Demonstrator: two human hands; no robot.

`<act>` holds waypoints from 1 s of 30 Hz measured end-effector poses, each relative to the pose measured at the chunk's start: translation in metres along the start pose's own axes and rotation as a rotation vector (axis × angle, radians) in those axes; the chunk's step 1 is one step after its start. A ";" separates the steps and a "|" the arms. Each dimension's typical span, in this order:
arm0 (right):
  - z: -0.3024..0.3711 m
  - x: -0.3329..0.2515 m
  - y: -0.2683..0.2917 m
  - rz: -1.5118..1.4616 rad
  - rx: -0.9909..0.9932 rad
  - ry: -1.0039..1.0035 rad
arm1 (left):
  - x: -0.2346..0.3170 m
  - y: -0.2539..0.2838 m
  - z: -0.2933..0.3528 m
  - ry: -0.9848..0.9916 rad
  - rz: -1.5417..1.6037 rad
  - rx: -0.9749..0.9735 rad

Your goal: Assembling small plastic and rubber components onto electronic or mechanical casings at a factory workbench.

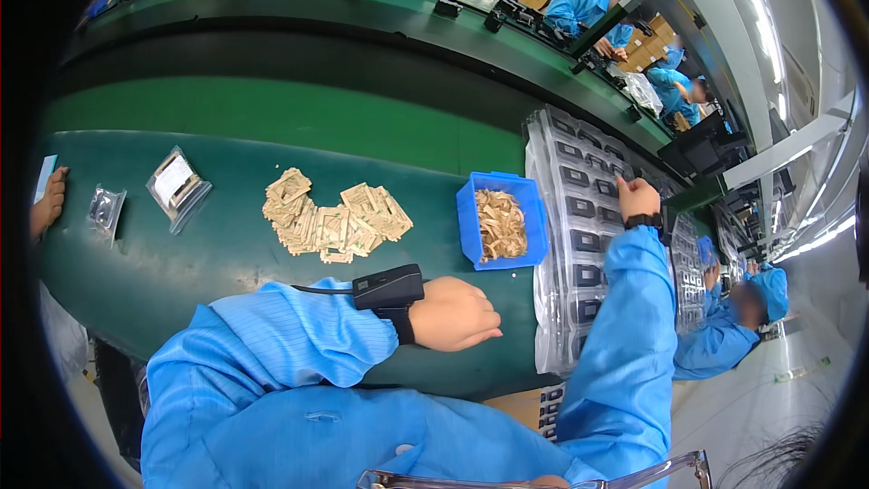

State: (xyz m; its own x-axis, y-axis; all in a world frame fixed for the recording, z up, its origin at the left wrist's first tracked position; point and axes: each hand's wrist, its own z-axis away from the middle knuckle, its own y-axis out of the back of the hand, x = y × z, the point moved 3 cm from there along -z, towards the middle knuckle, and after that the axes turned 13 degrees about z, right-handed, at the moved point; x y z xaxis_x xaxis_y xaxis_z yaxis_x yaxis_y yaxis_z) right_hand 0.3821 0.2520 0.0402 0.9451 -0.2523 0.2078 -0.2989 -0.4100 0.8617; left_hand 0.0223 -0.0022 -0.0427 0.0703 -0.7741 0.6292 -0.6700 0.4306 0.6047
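Note:
My left hand (pixel 454 314) rests on the green table (pixel 181 254) near its front edge, fingers curled loosely and holding nothing; a black device is strapped to its wrist. A blue bin (pixel 471 217) of tan packets stands just beyond it. My right hand (pixel 638 197) reaches out over a stack of clear plastic trays (pixel 579 208) holding several black parts. Its fingers are curled down onto the trays; whether they grip anything is hidden. Both arms wear blue sleeves.
A pile of tan paper packets (pixel 333 215) lies mid-table. Two clear bags (pixel 177 185) (pixel 106 210) lie at the left, near another person's hand (pixel 47 206). A green conveyor (pixel 272 118) runs behind. Co-workers in blue sit at the right (pixel 742 326) and across.

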 end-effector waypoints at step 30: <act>0.093 -0.024 0.086 -0.471 0.251 0.253 | -0.039 0.168 0.105 0.894 -0.325 0.102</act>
State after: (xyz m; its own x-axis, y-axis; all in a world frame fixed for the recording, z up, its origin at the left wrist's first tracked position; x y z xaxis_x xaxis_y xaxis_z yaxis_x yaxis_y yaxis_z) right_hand 0.3214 0.1416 0.0663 0.9766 0.2115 -0.0401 0.1676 -0.6302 0.7581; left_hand -0.1706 0.0519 -0.0166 0.7743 -0.1898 0.6037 -0.5766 0.1817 0.7966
